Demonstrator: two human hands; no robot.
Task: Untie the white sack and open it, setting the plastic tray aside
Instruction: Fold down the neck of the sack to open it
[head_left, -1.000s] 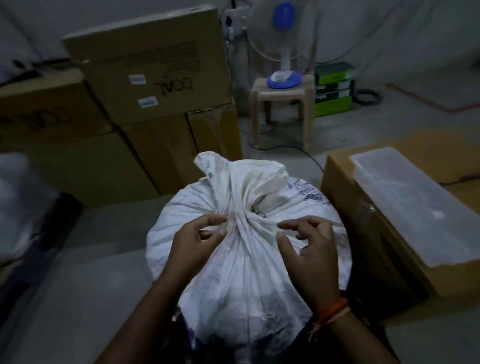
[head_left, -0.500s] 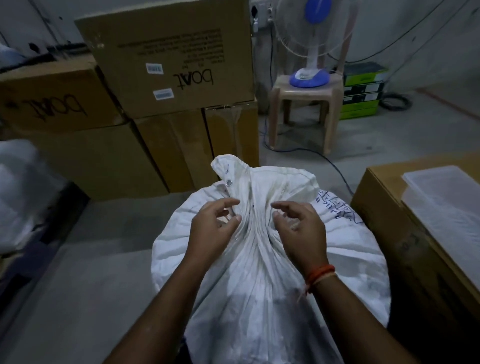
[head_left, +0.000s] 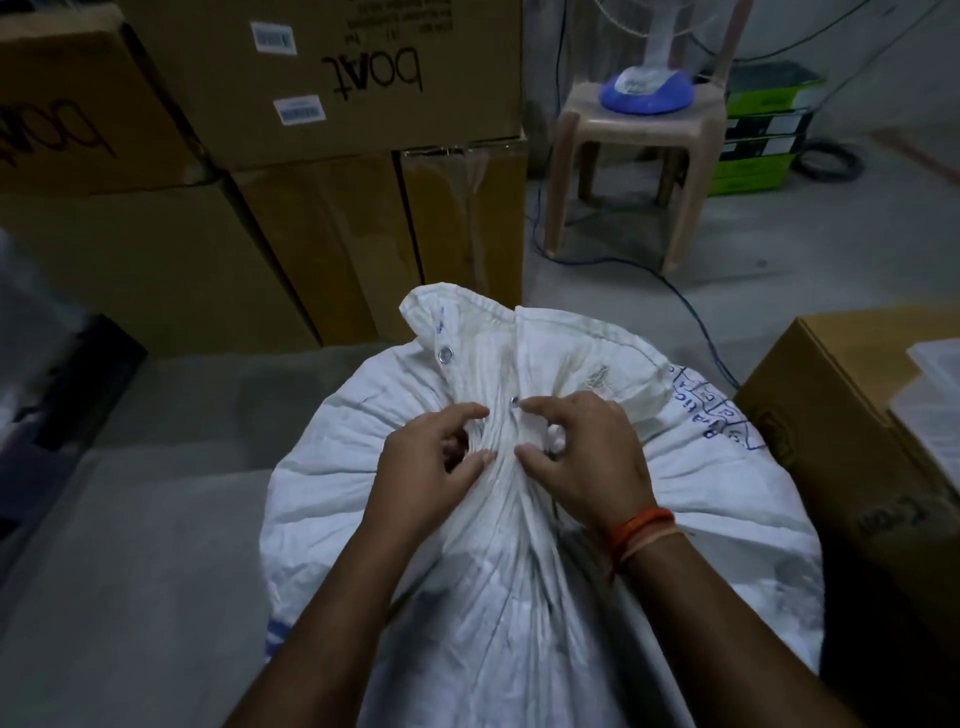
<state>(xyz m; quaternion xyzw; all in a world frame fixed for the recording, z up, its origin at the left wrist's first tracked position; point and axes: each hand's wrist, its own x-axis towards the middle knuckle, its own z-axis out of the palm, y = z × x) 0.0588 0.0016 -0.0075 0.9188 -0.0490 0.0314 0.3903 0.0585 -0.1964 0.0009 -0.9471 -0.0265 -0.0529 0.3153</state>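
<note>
Two hands work at the gathered neck of the sack (head_left: 519, 561), seen from the head camera. The sack stands on the grey floor (head_left: 130, 545), bulging, its white cloth pulled into tight pleats that run up to the neck. Above the neck the loose top (head_left: 519, 338) flares out, with two metal eyelets (head_left: 445, 355) showing and blue writing on its right side.

The left hand (head_left: 431, 457) sits on the left of the neck, thumb and fingers curled in a narrow grip that pinches the bunched cloth. The right hand (head_left: 587, 457) sits just beside it on the right, its grip likewise narrow, fingertips (head_left: 524, 453) pressed into the pleats; orange threads (head_left: 641, 530) circle its wrist. Whether either hand holds a cord cannot be told.

The tray (head_left: 935, 395), clear plastic, lies on a carton (head_left: 841, 415) at the right edge, well apart from the hands and only partly in view.

Behind the sack stand stacked cartons (head_left: 322, 156), one printed "boat". A plastic stool (head_left: 634, 171) carries the blue base of a fan (head_left: 647, 91), and green boxes (head_left: 763, 130) are piled to its right. A cable (head_left: 696, 312) trails over the floor.
</note>
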